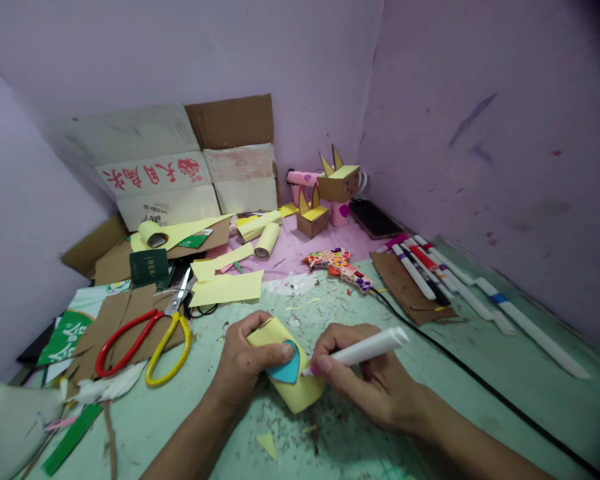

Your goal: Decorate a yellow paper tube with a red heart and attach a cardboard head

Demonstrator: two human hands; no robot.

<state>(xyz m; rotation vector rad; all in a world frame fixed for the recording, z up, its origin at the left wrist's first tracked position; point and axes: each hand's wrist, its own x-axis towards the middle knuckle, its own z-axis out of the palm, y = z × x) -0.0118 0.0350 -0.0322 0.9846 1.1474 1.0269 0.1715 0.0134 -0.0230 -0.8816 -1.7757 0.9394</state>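
My left hand (250,360) grips a yellow paper-covered tube (300,395) near the front middle of the table. Its thumb presses a blue leaf-shaped piece (288,368) flat against the tube's side. In my right hand (363,373) is a white marker (373,345) with a pink-purple tip end. The tip touches or nearly touches the yellow surface just right of the blue piece. My right fingers are closed round the marker's lower part.
Red-and-yellow scissors (167,327) lie on cardboard at left. A patterned glue gun (341,268) trails a black cable rightward. Several markers (415,270) rest at right. Cardboard animal-like figures (313,220), yellow rolls (267,240) and a phone (375,219) are behind.
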